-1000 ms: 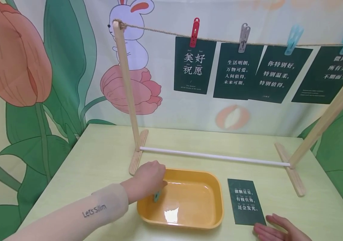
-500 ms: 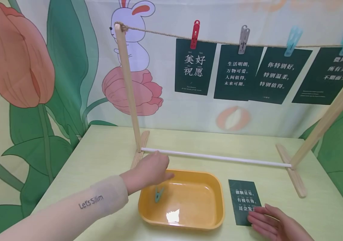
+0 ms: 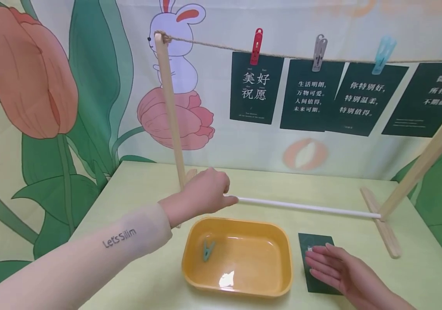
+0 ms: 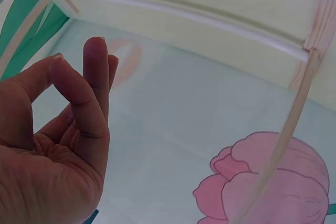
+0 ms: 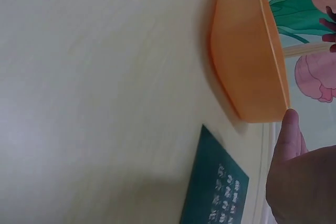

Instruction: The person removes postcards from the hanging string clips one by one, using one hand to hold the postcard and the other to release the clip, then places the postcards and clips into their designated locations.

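Left grip [image 3: 205,191]: loosely curled, unladen, near the white rod [image 3: 306,207].
Right grip [image 3: 339,267]: I see straight fingers over the card [image 3: 314,284].
Yellow tray [image 3: 252,258]: green clothespin [image 3: 207,252] inside.

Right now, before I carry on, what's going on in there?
A person is at a table, both hands holding nothing. The left hand is raised near the yellow tray, where one green peg lies. The right hand is over a dark card beside it. Four other cards hang pegged on the string.
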A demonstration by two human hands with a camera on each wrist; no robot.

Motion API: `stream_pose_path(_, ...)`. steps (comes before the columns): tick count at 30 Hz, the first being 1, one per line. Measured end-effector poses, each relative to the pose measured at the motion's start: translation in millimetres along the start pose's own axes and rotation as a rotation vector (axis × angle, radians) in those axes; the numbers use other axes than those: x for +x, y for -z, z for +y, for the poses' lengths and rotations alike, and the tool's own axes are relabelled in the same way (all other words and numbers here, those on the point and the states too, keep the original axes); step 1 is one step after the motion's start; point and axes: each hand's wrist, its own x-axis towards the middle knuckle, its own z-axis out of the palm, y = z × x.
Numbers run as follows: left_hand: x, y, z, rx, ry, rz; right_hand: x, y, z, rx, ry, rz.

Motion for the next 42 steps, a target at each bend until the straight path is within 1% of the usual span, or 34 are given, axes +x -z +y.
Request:
stream_pose_path(4, 5.6, 13.8, 5.5, 0.004, -0.002, -0.009, 4.3, -9.4, -7.5, -0.015, 0.027, 0.004)
stream_pose_path(9, 10.6, 32.0, 8.6, -0.015, -0.063, 0.031, 8.9, -21.4, -17.3, -0.024, 0.057, 0.035)
stream_pose_path(12, 10.9, 41.6, 8.4, -0.015, -0.087, 0.041, 11.3, -28.2, -22.1, -0.030, 0.075, 0.024)
stream_pose_path(14, 10.7, 47.4, 8.4, -0.031, -0.091, 0.034, 12.3, -31.9, -24.9, -0.032, 0.092, 0.003)
stream_pose_path(16, 10.3, 53.8, 8.8, -0.035, -0.096, 0.043, 13.2, -35.1, -27.4, -0.037, 0.118, -0.021)
stream_pose_path(19, 10.2, 64.3, 10.2, -0.058, -0.098, 0.050, 15.6, -40.1, -31.8, -0.041, 0.148, -0.035)
stream_pose_path(21, 10.6, 71.2, 10.6, -0.063, -0.109, 0.065, 17.9, -44.5, -35.0, -0.045, 0.158, -0.028)
stream_pose_path(24, 12.4, 81.7, 10.6, -0.086, -0.140, 0.090, 21.4, -52.1, -39.9, -0.044, 0.162, -0.004)
stream_pose_path(28, 16.3, 97.3, 9.3, -0.124, -0.176, 0.114, 25.4, -62.0, -44.7, -0.039, 0.179, -0.007)
stream_pose_path(31, 19.3, 109.9, 8.9, -0.150, -0.179, 0.123, 28.1, -68.6, -47.0, -0.034, 0.191, -0.026)
stream_pose_path(36, 22.1, 129.4, 9.8, -0.183, -0.180, 0.154, 34.7, -80.0, -52.9, -0.012, 0.200, -0.033)
stream_pose_path(42, 26.5, 148.5, 11.1, -0.231, -0.215, 0.190, 42.0, -94.3, -63.7, -0.038, 0.225, -0.051)
